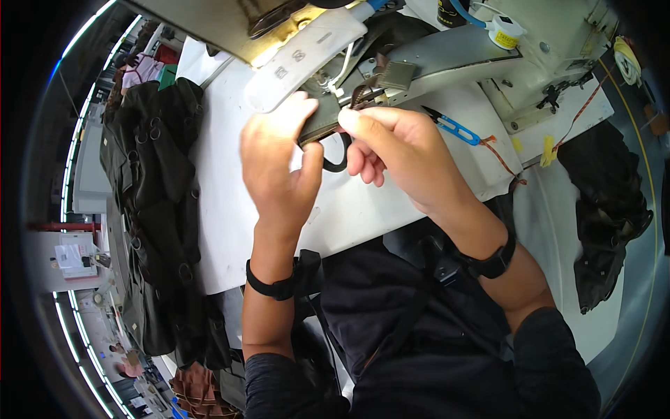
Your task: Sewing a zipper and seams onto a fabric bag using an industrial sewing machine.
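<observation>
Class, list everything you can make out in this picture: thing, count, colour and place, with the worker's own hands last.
Sewing machine: one, grey-white, top
Workpiece: one, dark green-grey, between the hands
Snips: one, blue, right of the hands
Cord: one, orange-brown, at the snips
Table: one, white, under the hands
Goods with rings: pile, uncountable, dark, left
Dark item: one, far right
Wrist straps: two, black, one per arm
Left hand: one, bare, gripping the workpiece
Right hand: one, bare, at the workpiece's edge
</observation>
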The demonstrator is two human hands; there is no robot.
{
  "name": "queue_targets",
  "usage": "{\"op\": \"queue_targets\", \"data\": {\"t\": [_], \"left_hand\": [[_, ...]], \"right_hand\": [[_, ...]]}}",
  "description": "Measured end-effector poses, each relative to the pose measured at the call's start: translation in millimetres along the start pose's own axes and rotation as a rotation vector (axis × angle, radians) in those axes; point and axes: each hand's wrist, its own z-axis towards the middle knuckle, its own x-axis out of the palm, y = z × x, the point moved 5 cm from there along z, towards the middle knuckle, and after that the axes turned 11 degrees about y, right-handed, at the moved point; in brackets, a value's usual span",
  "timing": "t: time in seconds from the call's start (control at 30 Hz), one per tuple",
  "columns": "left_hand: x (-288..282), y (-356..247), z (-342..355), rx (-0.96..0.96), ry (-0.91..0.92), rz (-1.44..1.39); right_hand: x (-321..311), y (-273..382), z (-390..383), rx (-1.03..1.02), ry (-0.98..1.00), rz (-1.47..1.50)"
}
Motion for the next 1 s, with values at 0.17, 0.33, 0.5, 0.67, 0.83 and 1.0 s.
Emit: {"op": "queue_targets", "data": {"t": [0.17,0.33,0.5,0.67,0.83,1.0], "left_hand": [[8.7,-2.9,-5.1,-0.009,0.017,-0.019],[11.4,-0.8,-10.8,-0.045,-0.007,-0.061],[14.5,2.2,-11.8,-0.028,-0.039,-0.063],[14.6,6.2,-12.8,-0.059,-0.023,-0.135],[16.3,8.2,-13.9,-0.077,-0.010,-0.160],[18.1,9.4,-14.6,-0.103,-0.022,-0.184]], "right_hand": [[11.1,-6.7,11.7,-0.052,-0.122,0.163],[11.7,-10.3,12.4,-0.202,-0.174,0.091],[11.1,-14.0,13.4,-0.240,-0.194,0.011],[12.3,-12.1,14.1,-0.243,-0.185,0.055],[11.7,-9.7,14.4,-0.194,-0.211,0.046],[11.9,-6.2,14.8,-0.176,-0.196,0.058]]}}
